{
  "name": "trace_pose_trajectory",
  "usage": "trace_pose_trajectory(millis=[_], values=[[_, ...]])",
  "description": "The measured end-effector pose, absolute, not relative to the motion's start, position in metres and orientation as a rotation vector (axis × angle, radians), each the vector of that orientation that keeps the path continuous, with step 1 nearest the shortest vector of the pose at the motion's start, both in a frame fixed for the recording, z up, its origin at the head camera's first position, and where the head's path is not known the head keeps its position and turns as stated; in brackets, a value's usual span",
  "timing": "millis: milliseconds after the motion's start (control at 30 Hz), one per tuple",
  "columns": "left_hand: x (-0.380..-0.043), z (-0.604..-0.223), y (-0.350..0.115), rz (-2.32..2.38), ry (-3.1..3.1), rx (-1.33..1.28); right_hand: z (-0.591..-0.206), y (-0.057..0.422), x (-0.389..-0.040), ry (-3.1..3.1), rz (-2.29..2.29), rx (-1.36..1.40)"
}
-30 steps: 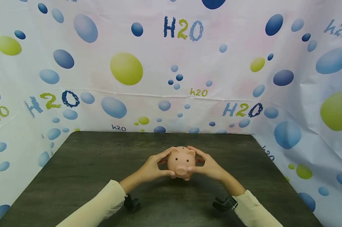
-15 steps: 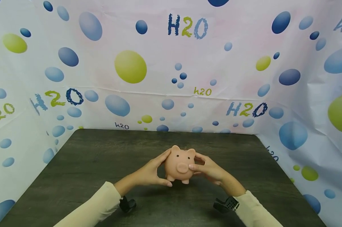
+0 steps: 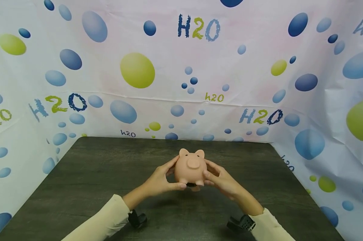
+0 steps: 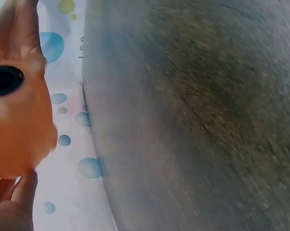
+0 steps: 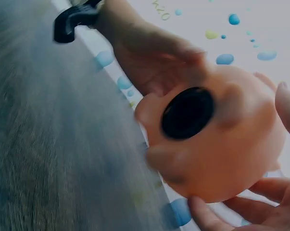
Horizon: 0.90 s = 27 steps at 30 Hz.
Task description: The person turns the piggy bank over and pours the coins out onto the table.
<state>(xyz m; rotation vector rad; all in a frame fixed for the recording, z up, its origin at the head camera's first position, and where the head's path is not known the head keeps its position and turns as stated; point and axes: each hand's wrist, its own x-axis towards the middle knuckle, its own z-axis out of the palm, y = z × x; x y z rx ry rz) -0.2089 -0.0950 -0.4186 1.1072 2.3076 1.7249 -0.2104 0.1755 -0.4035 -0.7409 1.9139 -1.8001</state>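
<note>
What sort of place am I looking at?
Perhaps a makeshift recording booth: a patterned H2O sheet hangs behind and beside a dark table, and there are two black wrist-worn devices.

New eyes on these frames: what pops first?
Probably the pink piggy bank, near the middle of the head view, tilted snout-up between the left hand and the right hand over a dark table. Next, the round black plug in its underside, plain in the right wrist view. Then the white backdrop behind the table, covered with blue and green dots and "H2O" lettering.
</note>
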Motion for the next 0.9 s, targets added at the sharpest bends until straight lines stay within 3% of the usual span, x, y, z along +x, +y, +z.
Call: trace_pose_trajectory(millis=[300,900], values=[[-0.209,-0.408,-0.098,1.835,2.179,0.988,-0.409,0.174,-0.208,1.915,-1.812,-0.989],[-0.211,-0.406,-0.096,1.900,2.106,0.921,-0.411,0.168,-0.207,1.987,-1.886,-0.897]])
